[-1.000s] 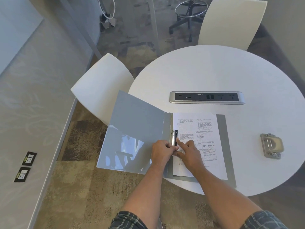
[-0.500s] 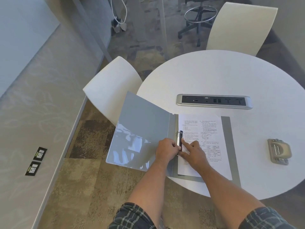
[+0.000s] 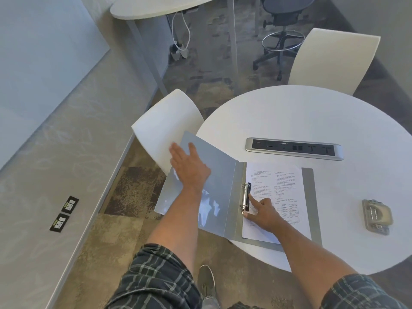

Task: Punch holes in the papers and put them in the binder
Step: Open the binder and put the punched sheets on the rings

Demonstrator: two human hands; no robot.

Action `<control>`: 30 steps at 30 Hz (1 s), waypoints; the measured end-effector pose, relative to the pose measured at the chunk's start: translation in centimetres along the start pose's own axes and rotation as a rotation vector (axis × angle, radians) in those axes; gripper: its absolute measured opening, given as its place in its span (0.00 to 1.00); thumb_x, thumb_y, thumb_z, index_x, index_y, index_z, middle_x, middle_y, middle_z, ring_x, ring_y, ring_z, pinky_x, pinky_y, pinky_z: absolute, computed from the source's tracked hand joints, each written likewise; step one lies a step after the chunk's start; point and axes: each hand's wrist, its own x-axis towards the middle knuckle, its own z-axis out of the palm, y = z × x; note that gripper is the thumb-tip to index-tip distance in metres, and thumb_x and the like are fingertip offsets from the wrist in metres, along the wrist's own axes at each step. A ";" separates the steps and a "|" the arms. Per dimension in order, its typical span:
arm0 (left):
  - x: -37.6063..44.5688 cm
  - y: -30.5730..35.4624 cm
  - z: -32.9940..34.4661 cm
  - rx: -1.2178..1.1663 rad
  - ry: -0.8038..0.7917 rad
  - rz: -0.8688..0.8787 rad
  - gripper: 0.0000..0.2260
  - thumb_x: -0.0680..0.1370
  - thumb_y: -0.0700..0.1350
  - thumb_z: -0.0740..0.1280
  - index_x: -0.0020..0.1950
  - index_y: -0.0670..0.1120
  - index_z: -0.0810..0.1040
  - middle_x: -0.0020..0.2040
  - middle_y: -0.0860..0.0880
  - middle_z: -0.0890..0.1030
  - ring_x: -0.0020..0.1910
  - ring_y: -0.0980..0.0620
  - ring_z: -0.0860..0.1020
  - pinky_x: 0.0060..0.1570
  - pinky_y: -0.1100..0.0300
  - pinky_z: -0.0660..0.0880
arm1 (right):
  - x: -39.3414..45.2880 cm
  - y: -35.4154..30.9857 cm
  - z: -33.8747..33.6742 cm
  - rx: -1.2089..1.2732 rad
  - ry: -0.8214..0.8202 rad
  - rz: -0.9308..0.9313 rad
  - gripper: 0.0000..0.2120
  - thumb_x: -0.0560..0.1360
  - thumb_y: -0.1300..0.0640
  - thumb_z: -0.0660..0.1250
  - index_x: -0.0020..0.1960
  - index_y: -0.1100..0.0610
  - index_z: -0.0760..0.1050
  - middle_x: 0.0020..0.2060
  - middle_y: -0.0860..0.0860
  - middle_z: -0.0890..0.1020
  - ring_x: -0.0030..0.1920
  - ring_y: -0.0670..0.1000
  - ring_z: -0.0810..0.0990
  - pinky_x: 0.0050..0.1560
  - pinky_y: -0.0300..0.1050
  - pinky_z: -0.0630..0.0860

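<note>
A grey binder [image 3: 225, 192] lies open at the near left edge of the round white table [image 3: 312, 121], its left cover hanging past the rim. Printed papers [image 3: 283, 192] sit on its right half, threaded on the metal rings [image 3: 245, 197]. My left hand [image 3: 189, 168] is spread flat over the far part of the left cover, holding nothing. My right hand [image 3: 263, 210] rests on the papers with the forefinger stretched against the ring mechanism. The grey hole punch [image 3: 376, 216] stands apart at the table's right.
A silver power strip [image 3: 294, 148] is set into the table beyond the binder. A white chair [image 3: 165, 126] stands just left of the table under the cover, another white chair [image 3: 334, 61] behind. A second table [image 3: 156, 6] and an office stool [image 3: 283, 39] are farther off.
My left hand has left the rings and moved up-left onto the open cover, fingers spread. My right forefinger stays at the rings. The camera has tilted up.
</note>
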 end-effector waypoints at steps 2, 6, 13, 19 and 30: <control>1.1 -1.0 -1.4 -0.008 -0.105 -0.151 0.44 0.73 0.57 0.71 0.82 0.47 0.51 0.78 0.29 0.57 0.78 0.31 0.58 0.74 0.39 0.56 | -0.2 0.1 -0.2 0.002 -0.023 0.003 0.39 0.78 0.36 0.65 0.82 0.44 0.50 0.65 0.54 0.63 0.63 0.54 0.70 0.67 0.49 0.68; 1.8 -2.0 -2.8 -0.179 -0.234 -0.280 0.37 0.74 0.60 0.68 0.76 0.43 0.59 0.68 0.39 0.75 0.67 0.37 0.75 0.70 0.41 0.58 | -0.6 0.0 -0.9 0.044 -0.075 0.010 0.39 0.78 0.36 0.65 0.82 0.42 0.50 0.69 0.54 0.62 0.68 0.56 0.68 0.72 0.52 0.65; 1.4 0.9 -6.9 -0.348 -0.156 -0.164 0.24 0.82 0.58 0.63 0.65 0.39 0.78 0.62 0.40 0.81 0.61 0.37 0.79 0.57 0.49 0.74 | -1.0 0.5 -2.6 0.314 -0.111 0.015 0.41 0.70 0.31 0.70 0.78 0.45 0.66 0.76 0.56 0.68 0.73 0.58 0.70 0.74 0.57 0.62; -0.4 6.0 -10.1 -0.591 -0.645 0.031 0.30 0.74 0.68 0.69 0.48 0.39 0.83 0.36 0.44 0.87 0.34 0.48 0.87 0.46 0.58 0.81 | -2.7 1.1 -4.5 0.519 -0.121 0.035 0.36 0.71 0.30 0.69 0.74 0.44 0.71 0.75 0.51 0.71 0.74 0.56 0.69 0.73 0.55 0.62; -4.8 9.5 -0.1 -0.415 -0.946 0.408 0.14 0.78 0.44 0.74 0.62 0.43 0.85 0.58 0.46 0.85 0.53 0.53 0.79 0.48 0.63 0.69 | -6.4 6.9 -10.2 1.118 0.106 0.195 0.31 0.78 0.29 0.57 0.59 0.52 0.85 0.54 0.54 0.87 0.55 0.56 0.85 0.63 0.57 0.76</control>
